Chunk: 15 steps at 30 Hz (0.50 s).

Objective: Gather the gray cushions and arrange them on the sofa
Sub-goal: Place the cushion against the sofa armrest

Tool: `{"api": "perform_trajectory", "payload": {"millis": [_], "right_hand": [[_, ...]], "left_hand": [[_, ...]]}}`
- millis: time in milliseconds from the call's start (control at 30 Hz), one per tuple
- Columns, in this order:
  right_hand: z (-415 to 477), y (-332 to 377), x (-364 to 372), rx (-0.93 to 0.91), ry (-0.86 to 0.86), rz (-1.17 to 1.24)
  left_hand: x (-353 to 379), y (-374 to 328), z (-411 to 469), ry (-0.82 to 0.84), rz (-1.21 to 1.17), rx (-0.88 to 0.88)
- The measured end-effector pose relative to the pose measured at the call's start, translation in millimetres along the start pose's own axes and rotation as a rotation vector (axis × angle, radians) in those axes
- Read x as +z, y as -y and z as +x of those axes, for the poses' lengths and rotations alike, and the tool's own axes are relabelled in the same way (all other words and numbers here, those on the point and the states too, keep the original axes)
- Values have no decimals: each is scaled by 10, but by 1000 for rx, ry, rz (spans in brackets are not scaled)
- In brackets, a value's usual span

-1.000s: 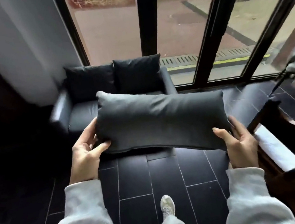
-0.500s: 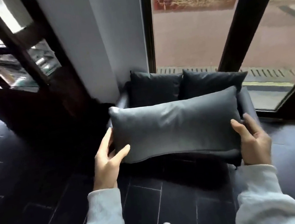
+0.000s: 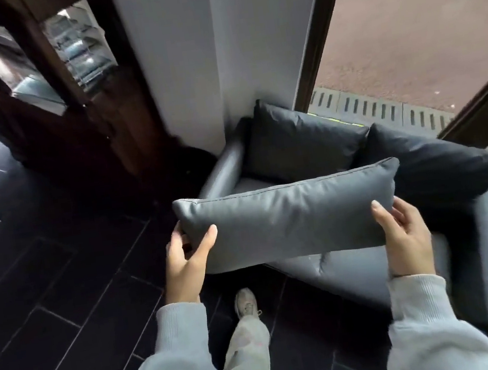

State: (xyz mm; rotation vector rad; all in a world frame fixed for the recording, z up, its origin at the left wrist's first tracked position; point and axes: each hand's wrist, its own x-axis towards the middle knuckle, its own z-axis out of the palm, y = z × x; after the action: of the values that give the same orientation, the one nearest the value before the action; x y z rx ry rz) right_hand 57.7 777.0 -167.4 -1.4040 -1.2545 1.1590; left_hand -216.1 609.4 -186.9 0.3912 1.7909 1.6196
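A glass-fronted wooden cabinet (image 3: 42,72) with blurred contents is seen at far left. A long gray cushion (image 3: 288,219) is gripped at its ends by the left hand (image 3: 184,262) and right hand (image 3: 407,237), above the sofa (image 3: 358,272), where two dark cushions (image 3: 299,142) are propped.

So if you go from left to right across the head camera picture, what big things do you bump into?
Dark wooden cabinet → white wall → left hand → held gray cushion → right hand → window.
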Motion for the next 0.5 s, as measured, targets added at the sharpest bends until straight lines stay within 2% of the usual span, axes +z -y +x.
{"api": "perform_trajectory", "payload": {"millis": [100,167,333,500], "right_hand": [[599,-136,525,68,-30,-20],[987,-171,888,104,13,-75],[2056,-312,1781,146,247,-235],[2964,-919,2647,207,460,-355]], "left_hand": [[210,75,694,-31,5,-65],[291,127,1068,-77,-5,-96],[416,349,1869,-232,-3,-195],[532,927,2521,-309,-17,-333]]}}
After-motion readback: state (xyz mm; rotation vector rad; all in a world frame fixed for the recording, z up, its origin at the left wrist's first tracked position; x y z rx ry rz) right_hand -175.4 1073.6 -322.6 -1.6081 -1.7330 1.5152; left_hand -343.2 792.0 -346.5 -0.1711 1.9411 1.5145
